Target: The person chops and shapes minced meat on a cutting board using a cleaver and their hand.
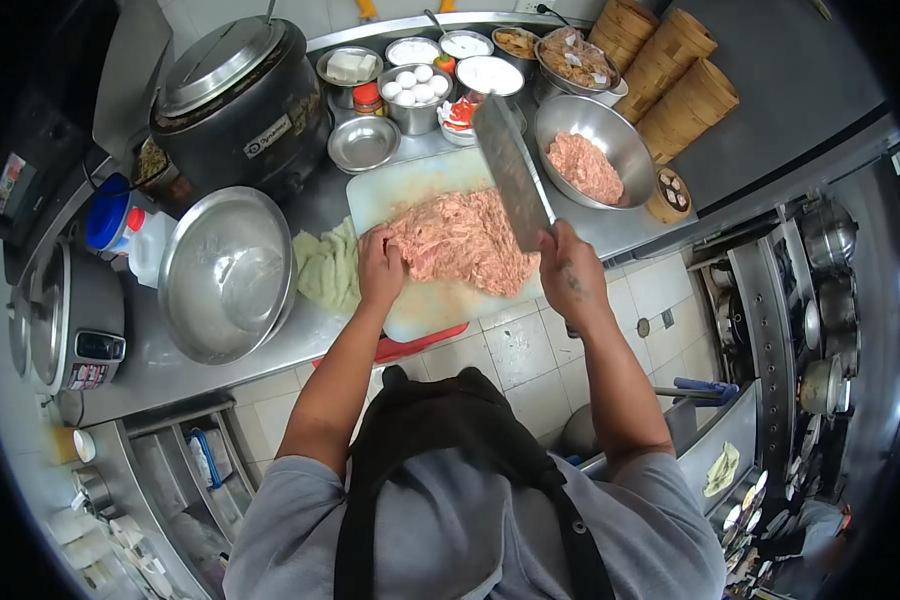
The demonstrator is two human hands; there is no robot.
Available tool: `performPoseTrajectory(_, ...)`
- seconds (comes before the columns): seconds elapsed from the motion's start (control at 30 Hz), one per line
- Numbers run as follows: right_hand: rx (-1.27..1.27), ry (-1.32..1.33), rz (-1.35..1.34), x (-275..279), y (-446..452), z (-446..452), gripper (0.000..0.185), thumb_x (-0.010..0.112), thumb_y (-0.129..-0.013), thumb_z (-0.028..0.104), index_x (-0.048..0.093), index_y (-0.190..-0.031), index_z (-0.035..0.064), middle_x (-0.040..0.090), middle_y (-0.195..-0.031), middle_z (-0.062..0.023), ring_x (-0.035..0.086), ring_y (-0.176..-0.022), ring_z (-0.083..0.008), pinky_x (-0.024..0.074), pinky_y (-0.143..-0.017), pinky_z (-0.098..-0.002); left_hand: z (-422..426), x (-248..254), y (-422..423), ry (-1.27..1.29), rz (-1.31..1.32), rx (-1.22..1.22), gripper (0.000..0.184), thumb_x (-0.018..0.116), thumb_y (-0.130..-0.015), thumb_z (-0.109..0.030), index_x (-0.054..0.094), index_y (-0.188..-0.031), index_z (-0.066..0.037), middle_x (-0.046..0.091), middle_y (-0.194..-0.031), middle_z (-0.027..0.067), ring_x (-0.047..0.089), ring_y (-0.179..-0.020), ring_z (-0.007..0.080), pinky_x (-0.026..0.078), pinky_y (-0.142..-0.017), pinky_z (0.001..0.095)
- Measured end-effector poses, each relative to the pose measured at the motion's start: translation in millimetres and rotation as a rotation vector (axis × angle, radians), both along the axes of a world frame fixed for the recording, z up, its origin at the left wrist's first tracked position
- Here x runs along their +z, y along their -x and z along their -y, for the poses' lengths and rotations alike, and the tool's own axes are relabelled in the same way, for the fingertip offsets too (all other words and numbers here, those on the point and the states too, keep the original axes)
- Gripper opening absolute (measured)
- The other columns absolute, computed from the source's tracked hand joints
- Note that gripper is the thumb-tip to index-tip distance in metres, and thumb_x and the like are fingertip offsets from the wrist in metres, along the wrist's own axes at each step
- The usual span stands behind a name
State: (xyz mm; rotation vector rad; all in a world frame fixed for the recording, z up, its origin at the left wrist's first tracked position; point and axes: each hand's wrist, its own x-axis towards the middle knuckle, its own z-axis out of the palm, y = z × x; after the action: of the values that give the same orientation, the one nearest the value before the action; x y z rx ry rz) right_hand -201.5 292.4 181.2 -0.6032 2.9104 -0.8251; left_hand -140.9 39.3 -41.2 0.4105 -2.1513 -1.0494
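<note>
A wide mass of minced meat (pixel 460 240) lies spread over a pale cutting board (pixel 410 318). My right hand (pixel 570 268) is wrapped round the handle of a cleaver (pixel 510 165), whose broad blade is raised and tilted over the right side of the meat. At the meat's left edge rests my left hand (pixel 379 262), its fingers curled against the meat; whether it grips any is hidden. A crumpled green cloth (pixel 328 265) lies on the counter just left of that hand.
A steel bowl (pixel 548 125) with more minced meat stands right of the board. Left are an empty steel bowl (pixel 210 320) and a big black cooker (pixel 240 110). Behind stand a pot of eggs (pixel 410 118), several ingredient bowls and bamboo steamers (pixel 675 60).
</note>
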Motion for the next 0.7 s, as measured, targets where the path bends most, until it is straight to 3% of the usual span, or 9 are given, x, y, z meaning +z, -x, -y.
performPoseTrajectory(0.1, -0.119, 0.219, -0.178, -52.8, 2.6, 9.4, 0.021, 0.047, -0.098, 0.019, 0.049, -0.108, 0.0003, 0.065, -0.079, -0.0278, 0.064, -0.077, -0.0463, 0.0485, -0.069, -0.0536, 0.4, 1.3, -0.3, -0.018, 0.01, 0.003, 0.015, 0.052, -0.089, -0.008, 0.058, -0.101, -0.001, 0.06, -0.116, 0.0188, 0.053, -0.111, 0.037, 0.041, -0.098, 0.0436)
performPoseTrajectory(0.2, 0.077, -0.107, 0.037, -109.1, 13.3, -26.3, 0.025, 0.044, -0.099, 0.022, 0.05, -0.106, -0.0016, 0.065, -0.081, -0.0297, 0.064, -0.079, -0.048, 0.0494, -0.072, -0.054, 0.3, -0.1, -0.4, -0.027, 0.01, 0.008, 0.015, 0.052, -0.089, -0.007, 0.059, -0.101, -0.001, 0.061, -0.116, 0.0192, 0.053, -0.111, 0.0371, 0.041, -0.098, 0.044)
performPoseTrajectory(0.27, 0.115, -0.12, 0.032, -103.6, 19.5, -34.2, 0.025, 0.044, -0.098, 0.022, 0.051, -0.103, -0.0019, 0.065, -0.081, -0.0293, 0.064, -0.08, -0.0479, 0.0492, -0.074, -0.054, 3.3, 0.5, 2.8, 0.026, 0.004, 0.003, 0.016, 0.052, -0.089, -0.007, 0.059, -0.101, 0.0, 0.061, -0.116, 0.0195, 0.053, -0.112, 0.0372, 0.041, -0.098, 0.0441)
performPoseTrajectory(0.37, -0.007, -0.037, 0.031, -13.8, -5.4, -21.5, 0.023, 0.047, -0.098, 0.021, 0.051, -0.101, -0.0016, 0.065, -0.079, -0.0284, 0.063, -0.08, -0.0485, 0.0486, -0.072, -0.0542, -0.9, -3.8, -3.1, 0.021, 0.024, 0.004, 0.016, 0.052, -0.089, -0.008, 0.058, -0.101, 0.0, 0.061, -0.115, 0.0197, 0.053, -0.112, 0.0375, 0.041, -0.098, 0.0443)
performPoseTrajectory(0.4, -0.055, 0.076, -0.017, -9.8, -7.7, -16.3, 0.022, 0.047, -0.099, 0.021, 0.05, -0.098, -0.0009, 0.064, -0.079, -0.0286, 0.062, -0.079, -0.0486, 0.0475, -0.07, -0.0532, 0.6, -2.0, 1.1, 0.013, 0.017, 0.009, 0.016, 0.052, -0.089, -0.008, 0.058, -0.101, 0.0, 0.061, -0.115, 0.0198, 0.053, -0.112, 0.0377, 0.041, -0.098, 0.0443)
performPoseTrajectory(0.5, -0.208, 0.202, -0.049, -52.7, -14.8, -5.5, 0.024, 0.045, -0.101, 0.022, 0.05, -0.095, -0.0014, 0.063, -0.078, -0.0288, 0.06, -0.078, -0.0506, 0.0466, -0.068, -0.0537, 0.3, 0.3, 0.3, 0.007, 0.02, -0.002, 0.016, 0.052, -0.089, -0.008, 0.058, -0.102, 0.0, 0.06, -0.116, 0.0203, 0.053, -0.111, 0.038, 0.041, -0.098, 0.0443)
performPoseTrajectory(0.57, -0.023, -0.097, 0.095, -103.8, -7.2, -24.8, 0.023, 0.046, -0.099, 0.022, 0.05, -0.102, -0.0005, 0.063, -0.084, -0.0316, 0.06, -0.084, -0.052, 0.0474, -0.072, -0.0551, 1.4, -3.9, 0.7, 0.024, 0.026, 0.003, 0.016, 0.052, -0.089, -0.008, 0.058, -0.102, 0.0, 0.06, -0.116, 0.0203, 0.053, -0.112, 0.0378, 0.041, -0.098, 0.0442)
performPoseTrajectory(0.67, 0.098, -0.132, 0.073, -92.7, 10.8, -39.7, 0.021, 0.046, -0.099, 0.02, 0.051, -0.107, 0.0011, 0.063, -0.085, -0.0306, 0.061, -0.082, -0.0503, 0.048, -0.071, -0.0544, 3.8, 0.4, 5.1, 0.044, 0.003, -0.005, 0.017, 0.052, -0.089, -0.008, 0.058, -0.102, 0.0, 0.06, -0.116, 0.02, 0.052, -0.112, 0.0375, 0.041, -0.098, 0.0441)
performPoseTrajectory(0.7, 0.087, -0.141, 0.062, -56.0, 6.1, -34.6, 0.023, 0.046, -0.098, 0.02, 0.05, -0.111, 0.0013, 0.064, -0.085, -0.0299, 0.062, -0.081, -0.0496, 0.0489, -0.07, -0.0542, 1.7, -1.1, -0.7, 0.042, 0.006, -0.01, 0.017, 0.051, -0.089, -0.009, 0.057, -0.102, 0.0, 0.06, -0.116, 0.0199, 0.052, -0.112, 0.0374, 0.041, -0.098, 0.0441)
